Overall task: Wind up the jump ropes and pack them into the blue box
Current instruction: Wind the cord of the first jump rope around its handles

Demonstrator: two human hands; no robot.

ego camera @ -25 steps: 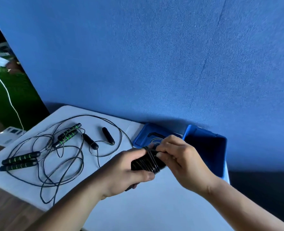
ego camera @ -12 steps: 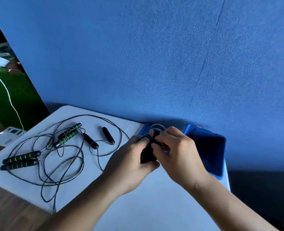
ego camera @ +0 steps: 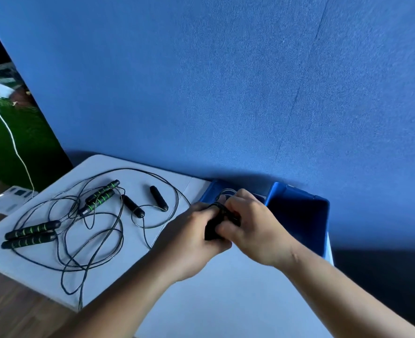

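Head view: our left hand and right hand clamp the coiled black jump rope (springy cord); one slip could unwind it.

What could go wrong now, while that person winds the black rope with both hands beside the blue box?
1. The wound rope is held only by the left hand and right hand; if the grip slips, the coils could spring loose before reaching the blue box.
2. The other ropes lie overlapping on the table and may knot when pulled apart.
3. One cord hangs over the table's edge and might snag.
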